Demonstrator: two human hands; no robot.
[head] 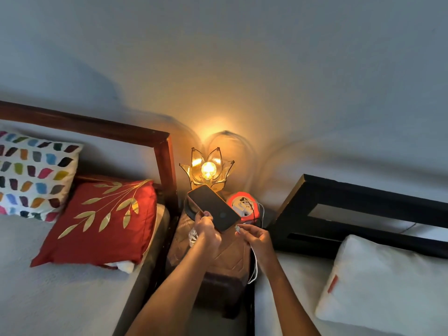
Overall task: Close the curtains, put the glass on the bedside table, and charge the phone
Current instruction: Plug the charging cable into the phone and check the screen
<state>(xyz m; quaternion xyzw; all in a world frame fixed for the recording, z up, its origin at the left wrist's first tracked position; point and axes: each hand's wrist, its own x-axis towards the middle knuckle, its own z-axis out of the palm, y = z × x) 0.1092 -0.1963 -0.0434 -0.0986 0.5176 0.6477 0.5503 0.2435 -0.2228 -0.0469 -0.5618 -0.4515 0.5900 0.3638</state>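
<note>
Head view shows the phone [213, 207] held tilted above the wooden tabletop [232, 253], its dark face up and its near end pointing toward you. Your left hand [206, 230] has its grip clamped on the phone's near-left edge. Your right hand [257, 238] pinches the white charging plug [238, 229] with its grip together on it, the tip just beside the phone's near end; you cannot tell from here whether it has entered the port. The white cable [254, 267] hangs down the tabletop's right side.

Likely trouble: the plug may meet the port at an angle, since the phone is tilted and the light is dim, and then scrape or jam. A tug on the hanging cable could also drag the red extension reel [244, 204] off the far right edge. What looks like the glass [193, 235] sits near your left wrist, so a dropped elbow could knock it. The lit lamp [208, 170] stands just beyond the phone.
</note>
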